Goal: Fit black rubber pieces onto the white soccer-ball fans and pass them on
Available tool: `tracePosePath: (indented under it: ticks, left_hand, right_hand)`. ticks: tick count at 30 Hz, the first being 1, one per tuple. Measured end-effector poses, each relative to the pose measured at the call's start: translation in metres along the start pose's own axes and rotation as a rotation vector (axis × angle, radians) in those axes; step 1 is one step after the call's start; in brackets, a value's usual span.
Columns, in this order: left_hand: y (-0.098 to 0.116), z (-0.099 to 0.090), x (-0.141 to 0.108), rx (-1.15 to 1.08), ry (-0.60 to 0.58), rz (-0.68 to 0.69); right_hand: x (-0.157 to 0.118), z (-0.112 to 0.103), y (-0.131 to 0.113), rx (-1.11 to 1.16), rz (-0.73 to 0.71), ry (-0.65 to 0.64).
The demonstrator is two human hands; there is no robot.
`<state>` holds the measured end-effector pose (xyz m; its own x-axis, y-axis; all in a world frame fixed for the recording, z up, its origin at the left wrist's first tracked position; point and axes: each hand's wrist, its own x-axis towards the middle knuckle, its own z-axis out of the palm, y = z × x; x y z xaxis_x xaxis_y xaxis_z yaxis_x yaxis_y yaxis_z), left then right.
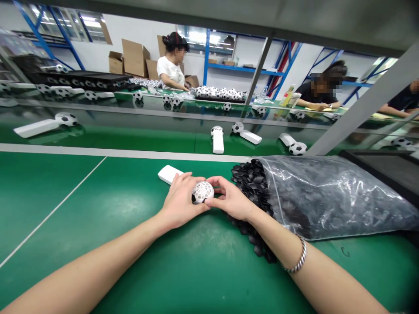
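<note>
A soccer-ball-shaped device with a white openwork grille and a black patch on its side is between my two hands, low over the green work surface. My left hand wraps round its left side. From under those fingers its flat white handle sticks out to the upper left. Thumb and fingers of my right hand pinch the ball's right edge; whether a small piece is in the fingertips is hidden. Right beside that hand lies a heap of small black plastic pieces.
The black pieces spill from a clear plastic bag on the right, near a black tray. Beyond the pale edge strip, several similar devices lie on a green belt. A slanted metal post rises at right. Co-workers sit across.
</note>
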<state>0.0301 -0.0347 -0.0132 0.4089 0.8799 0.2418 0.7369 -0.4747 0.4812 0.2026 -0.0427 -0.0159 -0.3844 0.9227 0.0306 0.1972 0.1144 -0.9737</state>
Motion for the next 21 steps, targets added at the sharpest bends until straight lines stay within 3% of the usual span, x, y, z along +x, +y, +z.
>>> tracePosePath:
  ticks: [7,9,11,14,17,19,21]
  left_hand:
    - [0.001,-0.002,0.000,-0.032,0.024,0.000]
    - [-0.002,-0.003,0.001,-0.055,-0.021,0.020]
    - [-0.006,-0.004,0.004,-0.075,-0.058,0.027]
    - [-0.011,-0.009,0.007,-0.090,-0.089,0.033]
    - [-0.011,-0.017,0.010,-0.110,-0.207,0.090]
    - [-0.010,-0.020,0.009,-0.158,-0.308,0.118]
    - [-0.008,-0.019,0.007,-0.216,-0.337,0.121]
  right_hand:
    - [0.003,-0.003,0.000,-0.071,-0.045,0.013]
    - [0.004,-0.011,-0.003,-0.230,-0.059,0.042]
    - [0.002,-0.021,-0.006,-0.547,-0.035,0.148]
    - [-0.002,-0.032,-0.008,-1.010,0.104,0.264]
    - [-0.006,-0.034,-0.008,-1.123,0.193,0.191]
    - [-0.007,-0.032,-0.007,-1.126,0.189,0.157]
    - [-0.007,-0.030,-0.007,-1.165,0.159,0.158]
